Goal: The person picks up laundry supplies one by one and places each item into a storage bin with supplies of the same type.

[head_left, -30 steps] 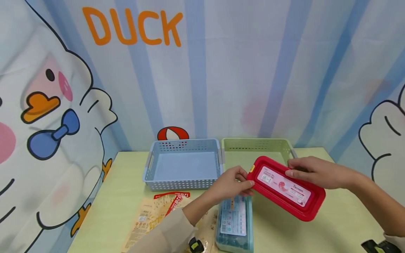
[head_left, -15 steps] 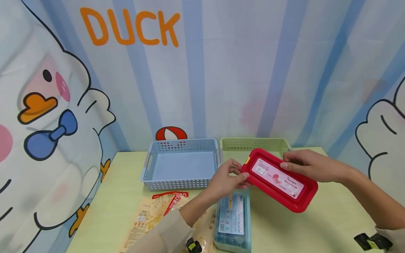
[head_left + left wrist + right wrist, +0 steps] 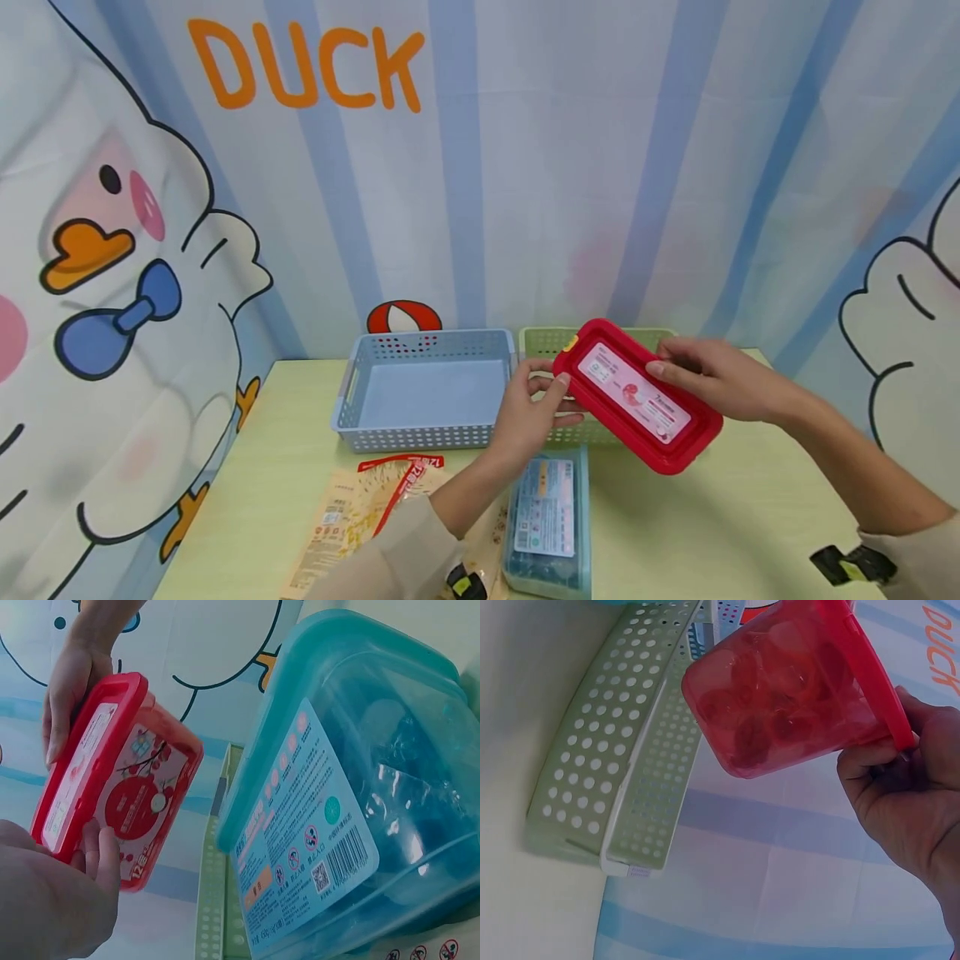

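Both hands hold a red lidded plastic box (image 3: 637, 393) in the air, tilted with its labelled lid toward the head camera. My left hand (image 3: 528, 408) grips its left end, thumb on the lid's rim and fingers under it. On the far right side my right hand (image 3: 723, 379) pinches the lid's edge, thumb on top. In the right wrist view the clear red body (image 3: 780, 690) shows rounded pieces inside. Part of the green perforated basket (image 3: 551, 337) is hidden behind the box. A blue-green lidded box (image 3: 546, 525) lies on the table below my left hand.
A blue perforated basket (image 3: 427, 437) stands left of the green one, close beside it. Beige printed packets (image 3: 330, 521) lie at the front, partly under my left sleeve. Behind the table (image 3: 750, 517) hangs a printed duck curtain (image 3: 555, 167).
Both hands have carried the red box up, left and away from me, so it now overlaps the green basket in the head view. The grip looks the same.
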{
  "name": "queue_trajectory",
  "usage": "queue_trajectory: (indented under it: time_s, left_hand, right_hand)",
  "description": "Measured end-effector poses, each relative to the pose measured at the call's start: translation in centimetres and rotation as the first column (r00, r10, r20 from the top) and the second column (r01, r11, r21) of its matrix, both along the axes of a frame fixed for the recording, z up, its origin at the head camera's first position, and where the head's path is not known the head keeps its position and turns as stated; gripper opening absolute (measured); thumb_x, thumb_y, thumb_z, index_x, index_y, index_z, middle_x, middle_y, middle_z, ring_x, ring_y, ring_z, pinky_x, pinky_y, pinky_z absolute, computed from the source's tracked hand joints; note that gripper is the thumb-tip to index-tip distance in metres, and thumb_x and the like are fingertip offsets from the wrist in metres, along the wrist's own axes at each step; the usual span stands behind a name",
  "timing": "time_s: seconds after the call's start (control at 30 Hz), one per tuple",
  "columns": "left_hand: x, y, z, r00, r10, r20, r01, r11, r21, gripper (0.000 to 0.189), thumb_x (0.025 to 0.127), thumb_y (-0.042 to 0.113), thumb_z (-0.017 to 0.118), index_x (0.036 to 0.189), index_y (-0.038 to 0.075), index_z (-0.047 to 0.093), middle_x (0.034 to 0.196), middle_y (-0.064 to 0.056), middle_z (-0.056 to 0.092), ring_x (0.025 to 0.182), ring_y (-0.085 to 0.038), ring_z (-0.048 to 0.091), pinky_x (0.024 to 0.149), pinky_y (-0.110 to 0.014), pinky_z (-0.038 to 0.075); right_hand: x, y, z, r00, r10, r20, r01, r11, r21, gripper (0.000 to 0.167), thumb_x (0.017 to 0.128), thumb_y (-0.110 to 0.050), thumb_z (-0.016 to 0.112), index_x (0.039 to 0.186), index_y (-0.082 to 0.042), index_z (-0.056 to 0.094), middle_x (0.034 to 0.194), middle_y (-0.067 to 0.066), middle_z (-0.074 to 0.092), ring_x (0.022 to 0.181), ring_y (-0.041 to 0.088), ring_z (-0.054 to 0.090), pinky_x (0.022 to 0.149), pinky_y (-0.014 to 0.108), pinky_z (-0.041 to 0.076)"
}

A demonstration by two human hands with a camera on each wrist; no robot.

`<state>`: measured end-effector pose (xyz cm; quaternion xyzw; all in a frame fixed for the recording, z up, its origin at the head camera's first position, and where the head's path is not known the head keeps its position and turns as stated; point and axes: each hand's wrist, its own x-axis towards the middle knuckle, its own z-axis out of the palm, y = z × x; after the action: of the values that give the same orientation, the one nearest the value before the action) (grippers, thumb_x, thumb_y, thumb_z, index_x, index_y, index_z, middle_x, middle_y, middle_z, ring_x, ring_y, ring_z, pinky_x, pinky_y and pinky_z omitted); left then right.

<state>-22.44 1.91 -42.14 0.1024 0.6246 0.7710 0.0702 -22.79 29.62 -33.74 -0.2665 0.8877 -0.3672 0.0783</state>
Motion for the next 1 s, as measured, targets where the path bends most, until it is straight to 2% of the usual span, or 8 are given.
queue_trajectory:
  time_s: [0.13,0.3,0.47,0.63,0.87,1.0]
  left_hand:
    - [0.4,0.4,0.0,1.000,-0.012,-0.004,0.013,1.000,0.015,0.031,0.107,0.021,0.066,0.132,0.009,0.052,0.114,-0.013,0.066,0.098,-0.030,0.078,0.084,-0.044,0.063]
    - [0.9,1.2,0.0,0.998,-0.056,-0.009,0.055,0.998,-0.032,0.041,0.103,0.019,0.073,0.134,0.013,0.049,0.116,-0.011,0.064,0.094,-0.028,0.078,0.080,-0.041,0.064]
    - [0.6,1.5,0.3,0.999,-0.024,-0.044,0.021,0.998,-0.052,0.054,0.101,0.019,0.075,0.144,0.017,0.043,0.118,-0.009,0.062,0.090,-0.025,0.078,0.076,-0.040,0.065]
    - [-0.7,1.3,1.1,0.996,0.011,-0.093,-0.017,0.998,-0.056,0.051,0.103,0.015,0.072,0.145,0.016,0.044,0.115,-0.010,0.060,0.087,-0.023,0.076,0.071,-0.040,0.065]
    - [-3.1,1.8,2.0,0.994,0.036,-0.106,-0.052,0.988,-0.149,0.050,0.103,0.016,0.071,0.147,0.016,0.048,0.111,-0.008,0.059,0.085,-0.021,0.071,0.066,-0.040,0.065]
    - [-4.3,2.3,2.1,0.993,0.056,-0.100,-0.075,0.979,-0.191,0.052,0.104,0.016,0.070,0.151,0.015,0.048,0.108,-0.008,0.059,0.082,-0.020,0.071,0.068,-0.046,0.065]
  right_hand:
    - [-0.4,-0.6,-0.2,0.999,-0.032,0.006,0.032,0.998,-0.046,0.015,0.107,-0.021,0.066,0.107,-0.007,0.060,0.091,0.005,0.070,0.073,0.019,0.074,0.067,0.036,0.064]
    - [-1.1,-1.4,-0.6,0.997,-0.081,0.005,0.081,0.991,-0.111,0.016,0.107,-0.021,0.064,0.106,-0.005,0.060,0.094,0.009,0.070,0.076,0.023,0.074,0.068,0.037,0.064]
    - [-1.9,-2.1,-0.9,0.992,-0.122,0.012,0.123,0.979,-0.162,0.022,0.109,-0.026,0.062,0.107,-0.004,0.060,0.094,0.013,0.071,0.076,0.027,0.074,0.069,0.038,0.064]
    - [-2.6,-2.7,-1.2,0.986,-0.169,-0.002,0.166,0.968,-0.186,0.027,0.110,-0.028,0.060,0.107,-0.002,0.059,0.094,0.015,0.070,0.075,0.027,0.073,0.068,0.037,0.063]
    - [-3.6,-2.7,-2.0,0.970,-0.244,0.008,0.239,0.940,-0.242,0.032,0.111,-0.030,0.057,0.110,0.001,0.057,0.098,0.020,0.068,0.078,0.026,0.071,0.068,0.035,0.062]
    - [-4.2,-2.6,-2.6,0.962,-0.273,0.011,0.265,0.922,-0.281,0.034,0.113,-0.030,0.055,0.112,0.003,0.057,0.100,0.021,0.066,0.078,0.023,0.067,0.066,0.032,0.060]
